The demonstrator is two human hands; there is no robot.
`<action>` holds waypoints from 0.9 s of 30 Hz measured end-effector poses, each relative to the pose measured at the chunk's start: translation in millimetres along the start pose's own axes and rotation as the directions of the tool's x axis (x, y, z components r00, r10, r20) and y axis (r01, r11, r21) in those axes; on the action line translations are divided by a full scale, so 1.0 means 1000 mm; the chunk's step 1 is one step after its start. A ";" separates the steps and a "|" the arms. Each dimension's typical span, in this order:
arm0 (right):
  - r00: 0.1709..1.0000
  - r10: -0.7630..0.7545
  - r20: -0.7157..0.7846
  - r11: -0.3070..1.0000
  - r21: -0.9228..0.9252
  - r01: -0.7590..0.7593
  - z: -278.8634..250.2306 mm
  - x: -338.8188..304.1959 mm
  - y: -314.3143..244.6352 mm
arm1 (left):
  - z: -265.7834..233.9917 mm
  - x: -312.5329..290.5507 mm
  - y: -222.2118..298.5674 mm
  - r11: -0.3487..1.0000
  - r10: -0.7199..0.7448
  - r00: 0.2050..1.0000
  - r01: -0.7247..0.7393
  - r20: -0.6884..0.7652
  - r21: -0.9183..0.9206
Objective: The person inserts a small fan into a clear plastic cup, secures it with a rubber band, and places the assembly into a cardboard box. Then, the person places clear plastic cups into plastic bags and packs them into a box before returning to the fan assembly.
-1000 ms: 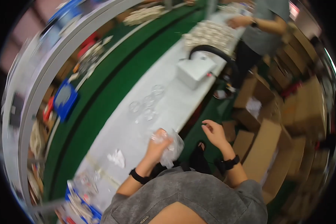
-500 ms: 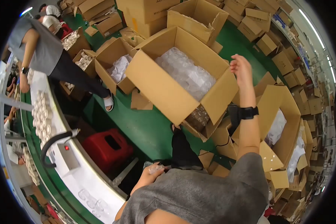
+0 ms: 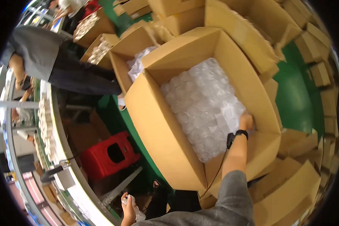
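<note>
Rounded pieces of clear plastic (image 3: 199, 101) are packed closely inside a large open cardboard carton (image 3: 156, 135), which is set at the centre of the view with its flaps spread. The right hand (image 3: 246, 121) is lowered into the carton between three and four o'clock from its middle, at the edge of the layer; its fingers are blurred and partly hidden, and whether anything is gripped cannot be told. A black band (image 3: 235, 138) is worn at that wrist. Toward seven o'clock from the view's centre, crumpled clear plastic (image 3: 140, 215) is held in the left hand (image 3: 128, 208), the fingers curled around it. A red stool (image 3: 94, 162) is placed at eight o'clock, just beside the white worktop (image 3: 84, 197), on which pale pieces (image 3: 45, 128) are lined up toward nine o'clock. At ten o'clock a co-worker in a grey top (image 3: 39, 56) is seen standing by the worktop. White sheeting (image 3: 139, 63) is heaped in a smaller carton (image 3: 120, 71) at eleven o'clock, and another open carton (image 3: 245, 37) is seen between one and two o'clock. Green floor (image 3: 295, 94) is exposed toward three o'clock.
</note>
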State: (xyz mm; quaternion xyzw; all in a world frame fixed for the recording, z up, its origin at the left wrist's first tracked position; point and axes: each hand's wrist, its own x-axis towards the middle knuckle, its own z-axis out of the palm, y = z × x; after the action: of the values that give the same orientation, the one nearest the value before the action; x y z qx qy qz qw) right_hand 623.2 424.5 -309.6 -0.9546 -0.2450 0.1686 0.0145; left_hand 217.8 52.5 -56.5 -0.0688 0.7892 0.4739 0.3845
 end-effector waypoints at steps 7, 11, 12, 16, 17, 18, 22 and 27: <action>0.992 -0.095 0.087 0.993 -0.065 0.101 0.018 0.021 -0.013 | 0.034 -0.024 -0.003 0.783 -0.024 1.000 0.008 0.018 0.622; 0.987 -0.163 -0.015 0.987 -0.002 0.163 0.008 0.004 -0.005 | 0.031 -0.031 -0.008 0.759 0.187 0.956 -0.287 0.226 0.584; 0.983 -0.183 -0.026 0.983 0.010 0.183 0.004 0.003 -0.004 | 0.031 -0.034 -0.006 0.771 0.201 0.954 -0.294 0.222 0.565; 0.838 -0.504 -0.211 0.811 0.218 0.542 -0.050 -0.032 -0.021 | 0.033 -0.051 0.015 0.945 0.210 0.915 -0.281 0.345 0.170; 0.759 -0.626 -0.180 0.562 0.571 0.599 -0.075 -0.064 -0.036 | 0.030 -0.056 0.023 0.941 0.203 0.914 -0.282 0.352 0.189; 0.646 -0.737 -0.198 0.229 0.826 0.514 -0.116 -0.112 -0.049 | 0.027 -0.057 0.027 0.918 0.275 0.896 -0.353 0.349 0.180; -0.057 -0.976 -0.211 -0.211 0.839 0.502 -0.242 -0.318 -0.032 | 0.008 -0.073 0.062 0.946 0.320 0.831 -0.303 0.455 -0.111; -0.747 -0.606 -0.272 -0.741 0.535 0.406 -0.247 -0.504 0.045 | -0.067 -0.096 0.062 0.755 0.322 0.756 0.157 0.569 -0.637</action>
State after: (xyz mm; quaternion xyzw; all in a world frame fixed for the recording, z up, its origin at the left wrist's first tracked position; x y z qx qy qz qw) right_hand 310.6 160.7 76.7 -0.0029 -0.9001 0.3050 0.3113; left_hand 218.7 7.4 68.2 0.0080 0.3930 0.7283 0.5613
